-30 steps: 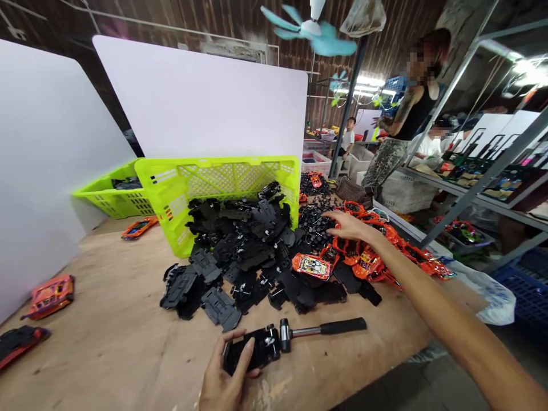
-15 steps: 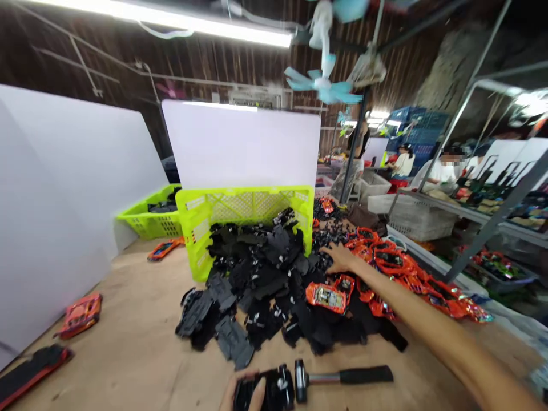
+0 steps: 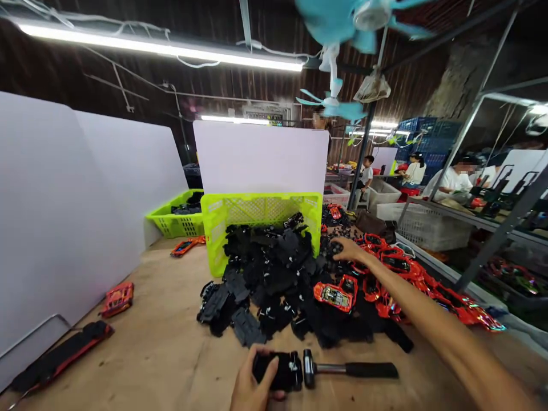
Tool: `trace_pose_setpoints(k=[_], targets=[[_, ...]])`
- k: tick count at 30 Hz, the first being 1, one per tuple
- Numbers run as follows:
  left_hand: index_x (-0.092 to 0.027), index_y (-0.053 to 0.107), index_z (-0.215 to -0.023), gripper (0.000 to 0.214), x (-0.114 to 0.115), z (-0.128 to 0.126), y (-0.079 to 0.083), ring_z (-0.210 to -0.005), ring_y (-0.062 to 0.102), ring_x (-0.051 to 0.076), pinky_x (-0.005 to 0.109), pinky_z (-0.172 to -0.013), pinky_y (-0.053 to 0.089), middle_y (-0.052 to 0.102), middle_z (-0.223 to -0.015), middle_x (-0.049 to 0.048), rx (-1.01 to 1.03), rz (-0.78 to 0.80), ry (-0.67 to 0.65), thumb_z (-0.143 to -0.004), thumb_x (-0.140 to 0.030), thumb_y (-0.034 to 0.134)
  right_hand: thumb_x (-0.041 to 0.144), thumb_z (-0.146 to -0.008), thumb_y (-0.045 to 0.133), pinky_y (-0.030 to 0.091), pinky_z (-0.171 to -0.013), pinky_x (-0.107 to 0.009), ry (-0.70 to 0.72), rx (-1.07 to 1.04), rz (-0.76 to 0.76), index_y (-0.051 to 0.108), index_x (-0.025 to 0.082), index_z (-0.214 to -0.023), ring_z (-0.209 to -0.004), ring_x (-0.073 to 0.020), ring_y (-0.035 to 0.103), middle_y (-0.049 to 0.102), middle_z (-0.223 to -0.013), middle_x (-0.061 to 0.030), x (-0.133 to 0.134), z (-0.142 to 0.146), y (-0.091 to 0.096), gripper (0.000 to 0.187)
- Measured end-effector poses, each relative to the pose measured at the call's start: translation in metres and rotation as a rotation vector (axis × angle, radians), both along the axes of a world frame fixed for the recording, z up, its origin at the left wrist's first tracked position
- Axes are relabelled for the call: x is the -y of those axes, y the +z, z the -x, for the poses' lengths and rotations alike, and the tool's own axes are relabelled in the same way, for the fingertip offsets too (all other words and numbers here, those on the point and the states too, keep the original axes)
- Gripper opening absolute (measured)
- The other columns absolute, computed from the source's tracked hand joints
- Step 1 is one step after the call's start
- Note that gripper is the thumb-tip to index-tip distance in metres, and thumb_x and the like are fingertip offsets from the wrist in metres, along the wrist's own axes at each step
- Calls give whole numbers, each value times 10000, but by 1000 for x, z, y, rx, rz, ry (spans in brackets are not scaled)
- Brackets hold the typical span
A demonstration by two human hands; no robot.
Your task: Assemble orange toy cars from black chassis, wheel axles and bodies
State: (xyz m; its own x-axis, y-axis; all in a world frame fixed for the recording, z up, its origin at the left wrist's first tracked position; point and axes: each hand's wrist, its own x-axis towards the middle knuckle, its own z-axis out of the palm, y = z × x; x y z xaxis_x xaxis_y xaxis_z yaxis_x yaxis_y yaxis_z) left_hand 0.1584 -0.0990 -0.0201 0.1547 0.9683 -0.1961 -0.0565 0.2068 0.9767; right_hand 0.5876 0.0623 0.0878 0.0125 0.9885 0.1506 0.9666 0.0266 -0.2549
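Note:
My left hand grips a black toy-car chassis against the wooden table near its front edge. A small hammer with a black grip lies just right of the chassis. My right hand reaches far across the table and pinches small black pieces, perhaps wheels, out of a heap beside the orange car bodies. Between the two hands lies a pile of black chassis parts that spills from a tipped lime-green basket.
A second green basket stands at the back left, before white partition boards. Loose orange car bodies lie on the left of the table. Other people sit and stand by shelves at the right. A ceiling fan hangs overhead.
The view has tilted upward, so the table sits lower in the picture. My right hand has closed from spread fingers onto small black pieces in the heap. My left hand keeps hold of the chassis.

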Motion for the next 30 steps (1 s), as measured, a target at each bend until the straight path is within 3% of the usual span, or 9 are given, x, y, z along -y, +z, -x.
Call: trace_pose_setpoints(k=[5, 10, 13, 15, 19, 22, 24, 28, 30], targets=[[-200, 624, -943, 637, -9, 0, 9, -798, 681, 252, 356, -534, 649, 657, -889, 34, 26, 45, -59, -604, -681, 866, 387, -904, 771, 516, -1062, -512, -24, -176, -157, 675, 174, -1267, -1212, -295, 649, 691, -1316, -104, -2, -17, 20, 431], [-191, 620, -926, 583, -19, -13, 12, -758, 676, 232, 388, -521, 663, 634, -861, 21, 76, 66, -4, -578, -554, 913, 516, -745, 817, 511, -1041, -456, 1, -322, -236, 732, 201, -1181, -1119, -301, 685, 770, -1166, -63, 16, -18, 65, 545], [-189, 610, -928, 514, -25, -26, 14, -697, 667, 198, 366, -491, 657, 634, -855, 17, 110, 42, 34, -627, -497, 891, 566, -728, 814, 511, -1027, -405, 76, -379, -208, 738, 215, -1173, -1128, -285, 678, 756, -1214, -49, 34, 2, 88, 572], [-190, 598, -943, 490, -28, -30, 16, -669, 667, 183, 358, -488, 658, 640, -851, 15, 119, 36, 40, -655, -469, 879, 554, -724, 831, 540, -962, -369, 156, -427, -131, 729, 225, -1195, -1067, -261, 690, 758, -1188, -34, 52, 33, 90, 583], [-194, 570, -988, 511, -23, -6, 16, -618, 687, 172, 374, -507, 671, 648, -824, 3, 116, 119, 73, -661, -411, 897, 423, -754, 829, 552, -918, -336, 357, -520, 56, 715, 240, -1186, -990, -218, 690, 740, -1085, 3, 91, 124, 49, 482], [-194, 565, -975, 514, -9, 23, 15, -645, 706, 185, 358, -494, 667, 661, -840, 12, 83, 150, 123, -646, -380, 913, 309, -726, 840, 529, -1005, -389, 389, -438, 2, 716, 264, -1207, -1069, -239, 675, 713, -1161, -18, 111, 190, 0, 498], [-192, 571, -956, 500, 2, 34, 17, -697, 716, 200, 354, -507, 673, 670, -858, 21, 84, 151, 92, -645, -381, 914, 359, -725, 874, 519, -1041, -457, 387, -341, 11, 692, 288, -1285, -1160, -290, 649, 677, -1272, -61, 119, 220, -24, 593], [-187, 581, -987, 510, 16, 33, 23, -734, 694, 194, 369, -526, 683, 661, -899, 28, 93, 149, 67, -657, -412, 898, 493, -698, 927, 447, -1160, -500, 474, -354, 102, 521, 342, -1505, -1410, -339, 514, 424, -1611, -105, 128, 232, -33, 915], [-185, 588, -1000, 503, 20, 32, 26, -752, 680, 186, 370, -540, 687, 646, -936, 31, 86, 136, 86, -674, -432, 882, 433, -742, 914, 432, -1184, -476, 506, -396, 114, 532, 361, -1493, -1442, -316, 490, 396, -1628, -86, 134, 223, -27, 846]])
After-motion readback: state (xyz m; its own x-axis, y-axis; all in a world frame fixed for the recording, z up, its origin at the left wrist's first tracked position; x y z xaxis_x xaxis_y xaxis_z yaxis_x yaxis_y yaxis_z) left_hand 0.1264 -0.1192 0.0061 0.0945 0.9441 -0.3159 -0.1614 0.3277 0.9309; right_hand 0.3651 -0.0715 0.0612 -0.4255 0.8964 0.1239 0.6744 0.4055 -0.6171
